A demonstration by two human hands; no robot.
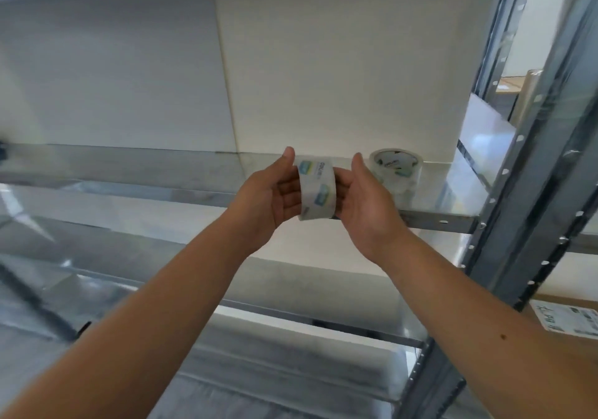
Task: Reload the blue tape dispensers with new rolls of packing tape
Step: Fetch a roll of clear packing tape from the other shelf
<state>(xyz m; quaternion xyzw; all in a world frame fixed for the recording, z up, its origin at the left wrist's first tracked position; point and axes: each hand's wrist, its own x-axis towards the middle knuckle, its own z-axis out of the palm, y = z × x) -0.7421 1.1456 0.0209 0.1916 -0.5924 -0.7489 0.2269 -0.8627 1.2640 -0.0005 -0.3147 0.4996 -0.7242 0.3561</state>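
A roll of clear packing tape [317,189] with a printed blue and green label is held on edge between both palms, just in front of a metal shelf [430,219]. My left hand [275,198] presses its left side and my right hand [365,198] its right side. A stack of wrapped tape rolls [397,172] stands on the shelf right behind my right hand. No blue tape dispenser is in view.
A grey perforated rack upright [530,172] rises at the right. A large white board [323,62] leans at the back of the shelf. Lower metal shelves [291,318] lie beneath my arms. A cardboard box with a label [569,320] sits at the lower right.
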